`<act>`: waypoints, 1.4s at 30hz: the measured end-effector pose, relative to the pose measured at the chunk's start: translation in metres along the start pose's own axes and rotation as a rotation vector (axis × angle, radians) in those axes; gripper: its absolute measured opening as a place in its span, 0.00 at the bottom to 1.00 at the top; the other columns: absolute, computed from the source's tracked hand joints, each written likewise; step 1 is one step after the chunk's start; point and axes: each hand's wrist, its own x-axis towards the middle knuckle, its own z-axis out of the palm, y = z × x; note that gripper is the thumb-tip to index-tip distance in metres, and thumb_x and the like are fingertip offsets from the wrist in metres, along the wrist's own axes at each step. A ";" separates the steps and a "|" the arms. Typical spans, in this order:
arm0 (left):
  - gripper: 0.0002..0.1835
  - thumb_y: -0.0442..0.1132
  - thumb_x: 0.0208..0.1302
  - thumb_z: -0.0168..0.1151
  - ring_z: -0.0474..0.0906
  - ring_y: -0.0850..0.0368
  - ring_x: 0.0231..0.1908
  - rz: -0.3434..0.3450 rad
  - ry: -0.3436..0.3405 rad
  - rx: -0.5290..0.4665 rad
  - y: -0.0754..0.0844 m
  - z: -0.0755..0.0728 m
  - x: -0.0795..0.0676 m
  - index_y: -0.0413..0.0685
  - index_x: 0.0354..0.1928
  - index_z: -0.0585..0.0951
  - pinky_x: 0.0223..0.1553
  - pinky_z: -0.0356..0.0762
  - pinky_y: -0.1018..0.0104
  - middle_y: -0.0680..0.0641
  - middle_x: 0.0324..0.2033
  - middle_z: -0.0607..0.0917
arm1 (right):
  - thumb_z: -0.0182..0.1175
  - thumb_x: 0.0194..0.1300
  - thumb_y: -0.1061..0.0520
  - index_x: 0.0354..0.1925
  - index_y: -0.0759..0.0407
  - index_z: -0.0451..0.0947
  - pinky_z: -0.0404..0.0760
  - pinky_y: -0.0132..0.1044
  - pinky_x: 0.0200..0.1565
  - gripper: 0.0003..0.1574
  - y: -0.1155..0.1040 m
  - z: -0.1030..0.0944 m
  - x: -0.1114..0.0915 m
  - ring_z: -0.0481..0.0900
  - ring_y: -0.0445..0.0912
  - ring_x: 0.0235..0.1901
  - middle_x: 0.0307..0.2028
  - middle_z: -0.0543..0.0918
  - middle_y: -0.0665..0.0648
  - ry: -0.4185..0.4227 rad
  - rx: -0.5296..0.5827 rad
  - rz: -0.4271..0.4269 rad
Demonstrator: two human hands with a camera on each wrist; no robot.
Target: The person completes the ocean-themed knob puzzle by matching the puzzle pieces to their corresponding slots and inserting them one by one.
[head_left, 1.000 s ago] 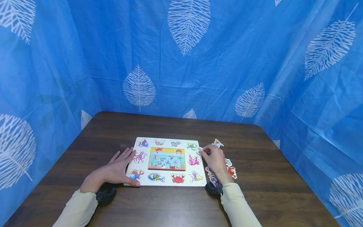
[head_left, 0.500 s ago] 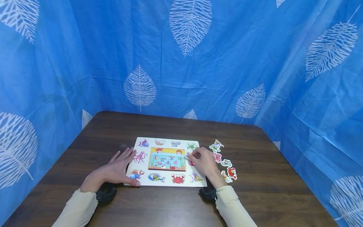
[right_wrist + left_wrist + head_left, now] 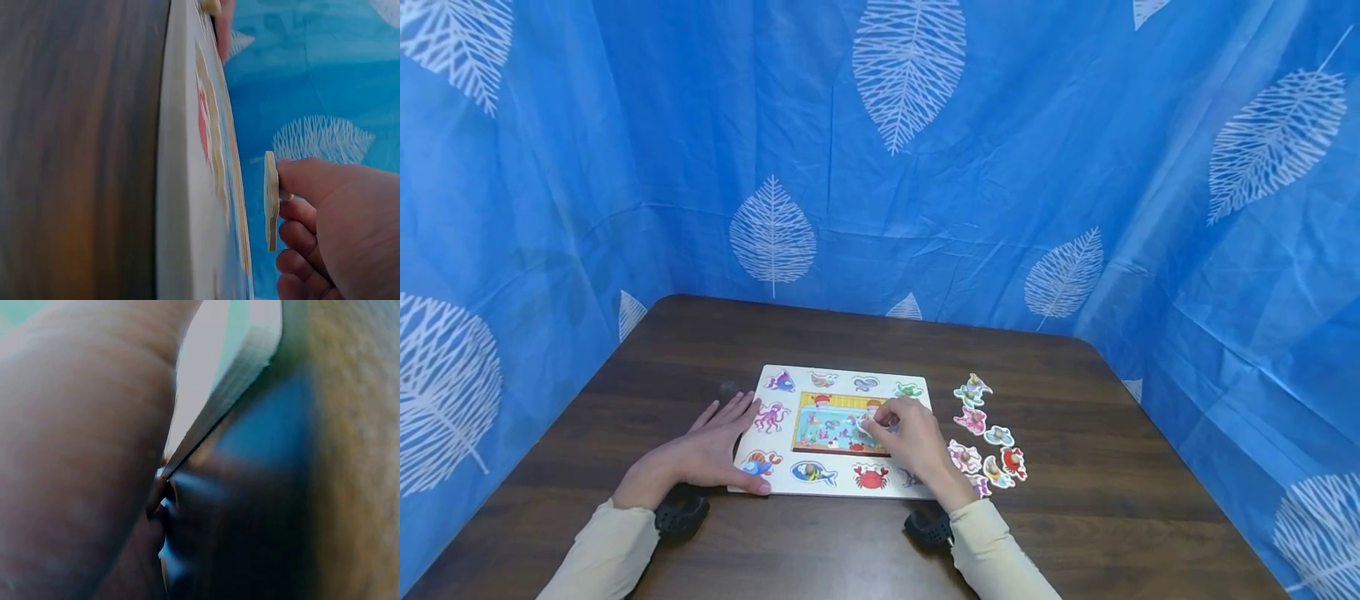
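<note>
A white puzzle board (image 3: 847, 485) with printed sea animals lies on the table. My left hand (image 3: 709, 452) rests on its left edge, fingers spread and thumb along the near corner. Over the middle of the board, my right hand (image 3: 916, 442) pinches a knobbed wooden puzzle piece (image 3: 270, 200) between thumb and fingers. In the right wrist view the piece is edge-on and apart from the board, so its picture is hidden. A blue-and-yellow fish piece (image 3: 812, 472) with a knob sits at the board's near side. The left wrist view shows mostly blurred skin and the board's edge.
Several loose knobbed pieces lie right of the board, among them a red crab piece (image 3: 1013, 463), a pink piece (image 3: 971, 420) and a green turtle piece (image 3: 967, 396). The dark wooden table (image 3: 865, 546) is backed by blue leaf-patterned curtains (image 3: 842, 208).
My right hand has moved left from the board's right edge to over its central picture, carrying the puzzle piece. More loose pieces on the right are uncovered. The left hand has stayed still.
</note>
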 end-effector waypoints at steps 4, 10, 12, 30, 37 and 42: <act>0.75 0.75 0.40 0.74 0.41 0.31 0.79 -0.005 -0.004 0.000 -0.002 0.002 0.001 0.31 0.79 0.52 0.76 0.34 0.29 0.29 0.80 0.49 | 0.74 0.63 0.46 0.33 0.50 0.85 0.79 0.33 0.38 0.11 -0.012 0.007 0.001 0.77 0.40 0.33 0.31 0.82 0.44 -0.036 0.012 -0.038; 0.75 0.75 0.40 0.74 0.40 0.30 0.79 0.003 -0.003 0.001 -0.002 0.002 0.001 0.31 0.79 0.53 0.76 0.34 0.30 0.29 0.80 0.49 | 0.74 0.63 0.46 0.35 0.51 0.87 0.80 0.32 0.40 0.11 -0.030 0.017 0.001 0.77 0.38 0.34 0.32 0.84 0.44 -0.070 0.027 -0.075; 0.75 0.75 0.40 0.74 0.41 0.30 0.79 0.004 -0.002 0.003 -0.002 0.001 0.001 0.31 0.79 0.53 0.76 0.34 0.30 0.29 0.80 0.49 | 0.74 0.63 0.46 0.35 0.50 0.88 0.80 0.32 0.40 0.11 -0.035 0.019 0.000 0.76 0.38 0.34 0.32 0.84 0.44 -0.077 0.031 -0.082; 0.74 0.75 0.42 0.74 0.41 0.30 0.79 0.003 0.001 0.006 -0.001 0.002 0.001 0.31 0.79 0.53 0.76 0.35 0.29 0.29 0.80 0.50 | 0.75 0.62 0.45 0.36 0.49 0.89 0.78 0.25 0.39 0.10 -0.066 0.040 0.000 0.76 0.32 0.33 0.30 0.85 0.40 -0.114 0.067 -0.172; 0.73 0.74 0.43 0.74 0.41 0.29 0.79 0.018 0.006 0.016 -0.002 0.002 0.002 0.30 0.79 0.54 0.76 0.35 0.29 0.28 0.79 0.50 | 0.75 0.62 0.46 0.34 0.48 0.89 0.76 0.23 0.37 0.09 -0.078 0.049 -0.001 0.75 0.30 0.31 0.28 0.85 0.39 -0.118 0.041 -0.219; 0.73 0.75 0.44 0.74 0.41 0.29 0.79 0.020 0.001 0.015 -0.002 0.002 0.002 0.30 0.79 0.53 0.76 0.34 0.29 0.28 0.79 0.49 | 0.75 0.62 0.44 0.33 0.47 0.89 0.74 0.22 0.36 0.10 -0.087 0.058 -0.002 0.74 0.29 0.30 0.28 0.84 0.39 -0.122 -0.014 -0.258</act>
